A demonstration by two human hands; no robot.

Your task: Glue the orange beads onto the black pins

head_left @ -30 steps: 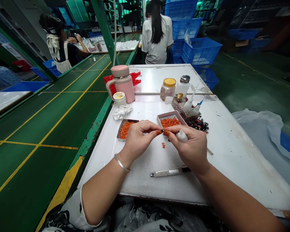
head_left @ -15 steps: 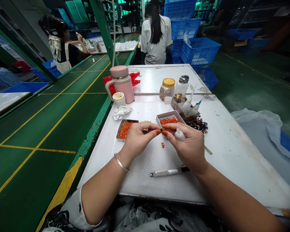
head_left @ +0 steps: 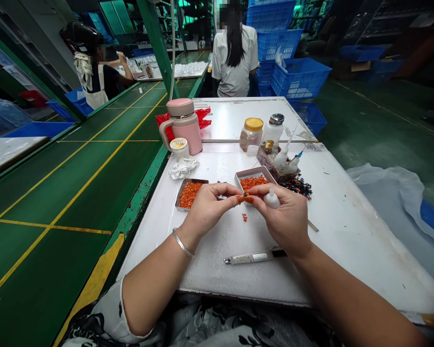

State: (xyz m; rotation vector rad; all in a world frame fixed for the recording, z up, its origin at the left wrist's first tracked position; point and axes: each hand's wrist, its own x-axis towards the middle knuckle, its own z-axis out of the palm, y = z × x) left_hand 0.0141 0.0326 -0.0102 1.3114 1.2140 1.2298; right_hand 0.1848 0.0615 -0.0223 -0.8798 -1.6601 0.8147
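Observation:
My left hand [head_left: 211, 209] and my right hand [head_left: 284, 217] meet above the white foam sheet [head_left: 217, 272]. Their fingertips touch around a tiny dark piece [head_left: 245, 194], and I cannot tell which hand grips it. My right hand also holds a small white squeeze bottle [head_left: 272, 198]. Just beyond my left hand lies a shallow tin of orange beads [head_left: 188, 195], and a second tin [head_left: 253, 182] sits beyond my fingertips. A few loose orange beads [head_left: 244, 217] lie below them. A white tube-like pen [head_left: 255, 257] rests nearer me.
Farther along the table stand a pink mug [head_left: 183, 127], jars [head_left: 251, 134], and a box of small bottles [head_left: 271, 161] beside a heap of black pieces [head_left: 298, 187]. A green conveyor belt [head_left: 94, 183] runs along the left. Co-workers and stacked blue crates [head_left: 300, 77] stand beyond.
My fingertips have drawn closer around the dark piece, and the white bottle sits slightly higher in view. The tins and other table items have not visibly changed.

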